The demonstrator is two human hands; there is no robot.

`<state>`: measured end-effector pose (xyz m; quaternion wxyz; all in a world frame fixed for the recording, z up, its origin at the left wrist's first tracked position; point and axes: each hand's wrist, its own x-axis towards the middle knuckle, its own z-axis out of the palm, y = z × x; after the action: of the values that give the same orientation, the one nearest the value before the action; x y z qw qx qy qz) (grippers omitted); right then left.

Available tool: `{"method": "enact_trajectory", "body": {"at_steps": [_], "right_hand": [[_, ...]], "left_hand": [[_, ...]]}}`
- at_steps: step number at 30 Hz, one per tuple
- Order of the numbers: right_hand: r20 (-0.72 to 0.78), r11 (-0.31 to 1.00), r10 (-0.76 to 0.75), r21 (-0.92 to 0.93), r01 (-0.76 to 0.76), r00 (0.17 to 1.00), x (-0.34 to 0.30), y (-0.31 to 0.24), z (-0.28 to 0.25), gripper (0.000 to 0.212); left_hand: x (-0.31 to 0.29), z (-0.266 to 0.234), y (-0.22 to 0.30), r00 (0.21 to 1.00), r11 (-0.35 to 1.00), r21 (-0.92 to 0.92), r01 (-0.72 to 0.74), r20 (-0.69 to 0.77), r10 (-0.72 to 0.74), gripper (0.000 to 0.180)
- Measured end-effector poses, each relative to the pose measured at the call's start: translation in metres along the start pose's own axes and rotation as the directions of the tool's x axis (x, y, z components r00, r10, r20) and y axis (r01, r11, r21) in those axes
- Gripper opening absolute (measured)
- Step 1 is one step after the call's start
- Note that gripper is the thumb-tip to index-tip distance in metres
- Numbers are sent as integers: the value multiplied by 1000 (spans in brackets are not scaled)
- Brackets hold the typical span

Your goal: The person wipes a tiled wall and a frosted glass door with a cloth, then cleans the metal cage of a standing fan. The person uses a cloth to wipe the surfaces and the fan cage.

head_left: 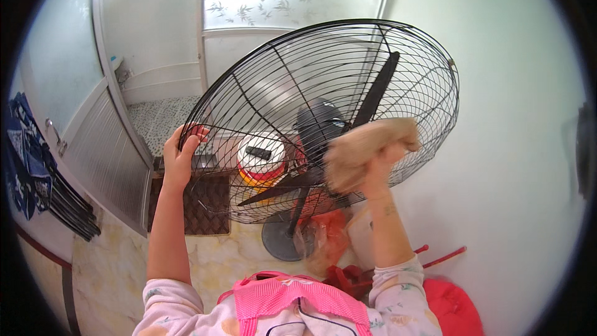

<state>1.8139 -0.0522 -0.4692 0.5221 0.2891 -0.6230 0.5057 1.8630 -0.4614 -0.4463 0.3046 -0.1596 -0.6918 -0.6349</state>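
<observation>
You've got 1 fan (323, 118) in front of you, tilted, on its round base, black wire cage on. Your L hand (180, 152) is clamped on the cage's left rim. Your R hand (379, 162) is closed round 1 beige cloth (367, 146), pressed to the grille front, lower right. 2 blades visible inside. 1 brown mat (208, 205) on the floor below.

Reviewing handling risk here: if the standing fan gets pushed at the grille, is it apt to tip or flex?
The fan looks top-heavy: a wide wire grille over a small round base, so it may tip. The thin wires probably flex slightly. The left hand grips the rim, likely steadying it while the right hand presses a beige cloth against it.
</observation>
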Motion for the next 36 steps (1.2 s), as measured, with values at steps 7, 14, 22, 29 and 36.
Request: {"method": "enact_trajectory", "body": {"at_steps": [7,14,22,29,36], "right_hand": [[-237,802,585,25,-597,776,51,-19,-32,16],[541,775,-217,-411,481,813,0,-95,96,49],[933,711,-277,39,702,229,-109,-75,137,50],[643,489,-319,-518,702,697,13,-100,83,28],[416,636,-197,-635,438,888,64,-167,138,55]], "left_hand": [[1,3,8,1000,1000,-2,18,-23,-18,32],[-5,1,8,999,1000,4,21,-35,-21,30],[-2,-6,5,999,998,28,50,8,-51,38],[2,-8,13,995,996,72,56,81,-62,47],[7,-37,-11,937,946,-213,244,302,-174,43]]}}
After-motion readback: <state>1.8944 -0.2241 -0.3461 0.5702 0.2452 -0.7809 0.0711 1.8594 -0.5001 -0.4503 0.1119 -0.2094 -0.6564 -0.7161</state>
